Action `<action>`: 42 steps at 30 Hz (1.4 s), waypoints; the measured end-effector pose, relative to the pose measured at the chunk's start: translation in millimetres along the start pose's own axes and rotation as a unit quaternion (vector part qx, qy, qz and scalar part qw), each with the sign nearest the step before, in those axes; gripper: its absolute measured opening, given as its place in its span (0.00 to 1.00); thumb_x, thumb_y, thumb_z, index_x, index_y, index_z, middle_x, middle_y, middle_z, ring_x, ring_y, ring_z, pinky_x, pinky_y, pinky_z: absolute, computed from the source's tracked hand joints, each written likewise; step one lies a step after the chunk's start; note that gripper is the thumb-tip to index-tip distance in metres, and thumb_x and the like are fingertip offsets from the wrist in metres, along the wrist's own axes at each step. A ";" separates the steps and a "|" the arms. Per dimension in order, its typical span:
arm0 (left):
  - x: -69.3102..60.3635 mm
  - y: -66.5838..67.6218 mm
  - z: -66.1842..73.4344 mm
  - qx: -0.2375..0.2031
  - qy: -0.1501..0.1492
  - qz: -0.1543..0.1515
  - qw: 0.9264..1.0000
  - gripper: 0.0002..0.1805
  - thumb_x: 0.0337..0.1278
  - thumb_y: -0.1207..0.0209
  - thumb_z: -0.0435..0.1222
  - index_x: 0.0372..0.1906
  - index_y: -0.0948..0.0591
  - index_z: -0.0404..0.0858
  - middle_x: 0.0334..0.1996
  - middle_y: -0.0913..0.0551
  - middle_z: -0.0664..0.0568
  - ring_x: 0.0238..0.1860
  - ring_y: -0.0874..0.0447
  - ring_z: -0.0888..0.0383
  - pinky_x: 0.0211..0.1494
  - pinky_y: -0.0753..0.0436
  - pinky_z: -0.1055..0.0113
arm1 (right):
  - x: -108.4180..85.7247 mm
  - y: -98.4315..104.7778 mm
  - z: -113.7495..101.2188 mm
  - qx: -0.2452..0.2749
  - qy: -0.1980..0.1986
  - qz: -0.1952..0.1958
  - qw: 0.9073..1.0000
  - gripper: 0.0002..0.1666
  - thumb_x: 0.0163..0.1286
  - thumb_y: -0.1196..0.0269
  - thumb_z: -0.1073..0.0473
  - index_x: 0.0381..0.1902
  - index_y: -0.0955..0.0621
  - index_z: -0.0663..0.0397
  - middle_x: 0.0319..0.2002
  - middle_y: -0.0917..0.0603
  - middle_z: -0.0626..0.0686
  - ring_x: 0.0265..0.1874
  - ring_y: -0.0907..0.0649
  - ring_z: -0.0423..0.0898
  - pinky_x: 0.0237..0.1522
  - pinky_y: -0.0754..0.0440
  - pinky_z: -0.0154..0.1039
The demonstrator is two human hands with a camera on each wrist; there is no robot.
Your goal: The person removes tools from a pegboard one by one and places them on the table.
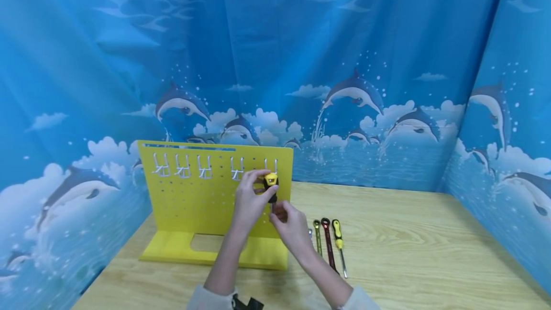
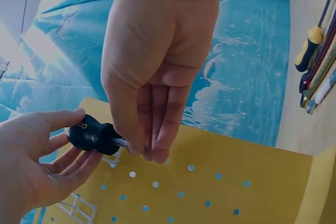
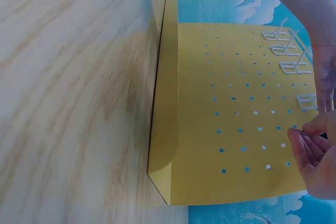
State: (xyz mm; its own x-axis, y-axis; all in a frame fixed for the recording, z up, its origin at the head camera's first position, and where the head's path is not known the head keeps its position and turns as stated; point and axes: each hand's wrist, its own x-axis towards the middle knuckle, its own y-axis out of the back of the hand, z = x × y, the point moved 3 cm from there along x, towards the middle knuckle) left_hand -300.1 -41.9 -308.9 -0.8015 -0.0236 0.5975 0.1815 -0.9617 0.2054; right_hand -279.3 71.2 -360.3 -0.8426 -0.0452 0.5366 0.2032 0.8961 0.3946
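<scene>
A short screwdriver (image 1: 271, 180) with a yellow and black handle is held in front of the right end of a yellow pegboard (image 1: 189, 207). My left hand (image 1: 250, 200) grips its handle between thumb and fingers. Just below, my right hand (image 1: 292, 226) pinches the metal shaft (image 2: 122, 142) near the tip. In the left wrist view the handle (image 2: 89, 134) looks dark. Behind the screwdriver is the rightmost white hook (image 1: 270, 164), its lower part hidden. The right wrist view shows the right hand (image 3: 320, 158) close to the board's face, with the screwdriver mostly hidden.
Several more white hooks (image 1: 204, 169) line the board's upper part. Right of the board, on the wooden table (image 1: 409, 243), lie a longer screwdriver (image 1: 337, 236), a red wrench (image 1: 329, 243), a green wrench (image 1: 317, 234) and a partly hidden silver tool (image 1: 310, 233). A dolphin-print curtain (image 1: 267, 61) hangs behind.
</scene>
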 end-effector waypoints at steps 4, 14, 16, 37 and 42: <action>-0.9 2.7 5.1 0.011 0.027 -0.004 1.000 0.19 0.46 0.34 0.28 0.47 0.22 0.35 0.45 0.28 0.46 0.43 0.24 0.53 0.42 0.20 0.71 | -3.7 2.6 -4.4 -0.004 0.020 -0.003 1.000 0.08 0.56 0.37 0.72 0.35 0.22 0.64 0.29 0.18 0.53 0.28 0.19 0.44 0.32 0.19 0.31; -3.5 8.7 18.4 0.033 0.058 -0.027 0.997 0.19 0.47 0.34 0.31 0.47 0.22 0.37 0.44 0.28 0.48 0.43 0.25 0.54 0.42 0.19 0.69 | -10.4 9.8 -17.9 -0.015 0.030 -0.021 0.999 0.06 0.57 0.37 0.69 0.34 0.21 0.64 0.27 0.19 0.52 0.27 0.20 0.42 0.32 0.19 0.31; -4.3 9.6 21.2 0.035 0.060 -0.029 0.997 0.19 0.47 0.34 0.31 0.48 0.22 0.38 0.44 0.28 0.48 0.43 0.25 0.54 0.42 0.19 0.69 | -11.8 12.2 -20.6 -0.013 0.026 -0.025 0.999 0.06 0.57 0.37 0.69 0.34 0.21 0.64 0.27 0.19 0.51 0.27 0.20 0.41 0.32 0.19 0.31; -18.7 -0.8 54.0 0.027 -0.017 -0.037 0.999 0.19 0.47 0.34 0.30 0.47 0.23 0.36 0.43 0.28 0.48 0.41 0.23 0.55 0.39 0.19 0.73 | -27.0 43.9 -33.6 -0.013 0.025 -0.009 1.000 0.08 0.56 0.35 0.71 0.34 0.20 0.62 0.26 0.19 0.46 0.26 0.20 0.39 0.31 0.19 0.32; -23.3 -13.6 55.1 0.017 -0.029 -0.043 0.999 0.19 0.47 0.34 0.31 0.48 0.23 0.36 0.43 0.28 0.49 0.42 0.23 0.56 0.39 0.20 0.74 | -32.7 57.6 -30.4 -0.015 0.008 -0.001 1.000 0.08 0.56 0.35 0.70 0.34 0.20 0.60 0.25 0.19 0.43 0.25 0.20 0.39 0.29 0.20 0.32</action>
State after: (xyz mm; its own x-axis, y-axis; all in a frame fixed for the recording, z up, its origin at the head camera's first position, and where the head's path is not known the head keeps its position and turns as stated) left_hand -252.5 -13.2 -282.9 -0.7807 0.0746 0.6205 0.1342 -0.9497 0.2831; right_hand -224.8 110.8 -332.4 -0.8351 -0.0545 0.5474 0.2158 0.8828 0.4172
